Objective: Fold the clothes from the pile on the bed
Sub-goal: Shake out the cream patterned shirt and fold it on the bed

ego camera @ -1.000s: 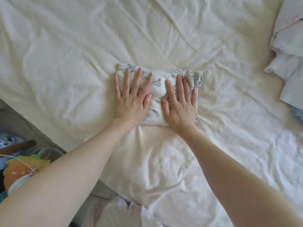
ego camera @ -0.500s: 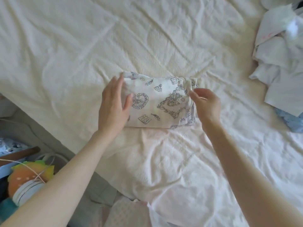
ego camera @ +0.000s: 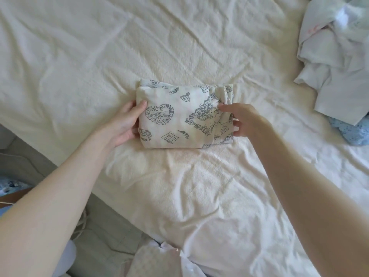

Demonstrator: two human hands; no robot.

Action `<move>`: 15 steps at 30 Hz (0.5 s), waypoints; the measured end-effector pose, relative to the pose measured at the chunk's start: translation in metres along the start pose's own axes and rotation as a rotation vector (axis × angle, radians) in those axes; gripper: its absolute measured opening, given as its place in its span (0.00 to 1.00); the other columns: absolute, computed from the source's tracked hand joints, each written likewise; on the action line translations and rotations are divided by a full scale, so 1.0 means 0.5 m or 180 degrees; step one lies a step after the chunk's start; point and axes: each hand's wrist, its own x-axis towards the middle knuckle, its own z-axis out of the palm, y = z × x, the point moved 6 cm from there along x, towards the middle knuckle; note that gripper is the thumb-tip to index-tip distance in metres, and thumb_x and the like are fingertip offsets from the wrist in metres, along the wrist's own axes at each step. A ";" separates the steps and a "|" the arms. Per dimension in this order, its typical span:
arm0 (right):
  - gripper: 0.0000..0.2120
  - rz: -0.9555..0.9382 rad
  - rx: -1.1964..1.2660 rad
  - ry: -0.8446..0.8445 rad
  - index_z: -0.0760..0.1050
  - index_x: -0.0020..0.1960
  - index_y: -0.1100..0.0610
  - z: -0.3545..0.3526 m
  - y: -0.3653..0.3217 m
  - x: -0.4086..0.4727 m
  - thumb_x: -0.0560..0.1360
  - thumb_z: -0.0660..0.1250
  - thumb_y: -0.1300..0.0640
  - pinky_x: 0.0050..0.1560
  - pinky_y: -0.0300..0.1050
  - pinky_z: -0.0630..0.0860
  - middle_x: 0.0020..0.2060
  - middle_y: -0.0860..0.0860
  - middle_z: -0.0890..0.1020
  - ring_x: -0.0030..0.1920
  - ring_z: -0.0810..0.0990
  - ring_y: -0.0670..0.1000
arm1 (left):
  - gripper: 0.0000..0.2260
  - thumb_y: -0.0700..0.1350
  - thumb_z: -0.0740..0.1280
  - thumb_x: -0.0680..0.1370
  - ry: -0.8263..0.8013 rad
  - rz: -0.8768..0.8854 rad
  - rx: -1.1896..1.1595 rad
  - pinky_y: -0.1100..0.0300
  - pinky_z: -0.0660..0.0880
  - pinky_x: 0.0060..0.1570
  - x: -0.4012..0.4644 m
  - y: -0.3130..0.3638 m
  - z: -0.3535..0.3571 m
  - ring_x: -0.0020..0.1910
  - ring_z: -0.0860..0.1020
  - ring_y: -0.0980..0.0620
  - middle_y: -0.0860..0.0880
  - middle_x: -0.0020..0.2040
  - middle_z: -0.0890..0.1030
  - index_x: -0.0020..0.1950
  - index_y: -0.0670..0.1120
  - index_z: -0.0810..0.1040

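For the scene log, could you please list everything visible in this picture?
folded printed garment: one, white with dark line drawings, mid-bed, held at both ends
bed sheet: one, cream, wrinkled, covering the bed
clothes pile: one, white and pale, upper right
blue patterned cloth: one, right edge, under the pile
patterned fabric: one, pale, bottom edge
left hand: grips the garment's left end
right hand: grips its right end
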 end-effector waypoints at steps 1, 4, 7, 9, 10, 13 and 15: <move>0.07 -0.0019 0.0047 0.0017 0.75 0.45 0.58 0.001 -0.001 -0.004 0.72 0.72 0.57 0.37 0.50 0.77 0.42 0.53 0.81 0.43 0.81 0.53 | 0.09 0.51 0.59 0.81 0.0086 0.0061 -0.0032 0.61 0.75 0.28 -0.005 0.002 0.003 0.31 0.79 0.57 0.52 0.44 0.78 0.59 0.50 0.68; 0.04 -0.0124 0.0062 0.0049 0.76 0.45 0.57 -0.001 -0.007 -0.023 0.73 0.71 0.59 0.33 0.49 0.75 0.41 0.52 0.81 0.42 0.80 0.52 | 0.08 0.51 0.60 0.81 0.0136 0.0126 -0.0003 0.58 0.76 0.28 -0.030 0.008 0.007 0.29 0.78 0.56 0.52 0.43 0.78 0.57 0.50 0.69; 0.04 -0.0229 0.0028 -0.0051 0.76 0.47 0.56 -0.008 0.001 -0.067 0.73 0.70 0.60 0.31 0.47 0.75 0.42 0.53 0.82 0.43 0.81 0.52 | 0.05 0.51 0.61 0.80 0.0099 0.0058 0.0051 0.51 0.77 0.37 -0.078 0.018 0.000 0.40 0.79 0.50 0.50 0.48 0.79 0.53 0.52 0.71; 0.04 -0.0239 0.0041 -0.0148 0.77 0.47 0.55 -0.017 0.019 -0.110 0.73 0.70 0.60 0.33 0.48 0.76 0.44 0.53 0.83 0.44 0.82 0.53 | 0.05 0.51 0.63 0.79 0.0068 -0.0011 0.0067 0.53 0.77 0.36 -0.128 0.023 -0.005 0.41 0.79 0.49 0.49 0.48 0.80 0.53 0.52 0.73; 0.05 -0.0234 0.0054 -0.0183 0.77 0.48 0.55 -0.023 0.030 -0.134 0.73 0.70 0.60 0.35 0.49 0.77 0.44 0.54 0.83 0.46 0.82 0.54 | 0.04 0.50 0.63 0.79 0.0030 -0.0042 0.0087 0.54 0.77 0.34 -0.155 0.024 -0.005 0.40 0.79 0.49 0.48 0.48 0.80 0.52 0.52 0.73; 0.06 -0.0240 0.0086 -0.0282 0.77 0.49 0.55 -0.040 0.064 -0.211 0.73 0.71 0.60 0.43 0.55 0.78 0.46 0.54 0.83 0.49 0.81 0.55 | 0.04 0.50 0.64 0.78 -0.0057 -0.0127 0.0143 0.56 0.77 0.30 -0.242 0.018 -0.007 0.36 0.79 0.49 0.46 0.45 0.80 0.50 0.51 0.73; 0.05 -0.0281 0.0112 -0.0374 0.77 0.48 0.54 -0.052 0.089 -0.257 0.73 0.70 0.60 0.51 0.59 0.77 0.48 0.55 0.82 0.51 0.80 0.56 | 0.04 0.49 0.64 0.78 -0.0110 -0.0107 0.0181 0.56 0.77 0.30 -0.296 0.012 -0.005 0.35 0.80 0.49 0.45 0.44 0.80 0.51 0.51 0.73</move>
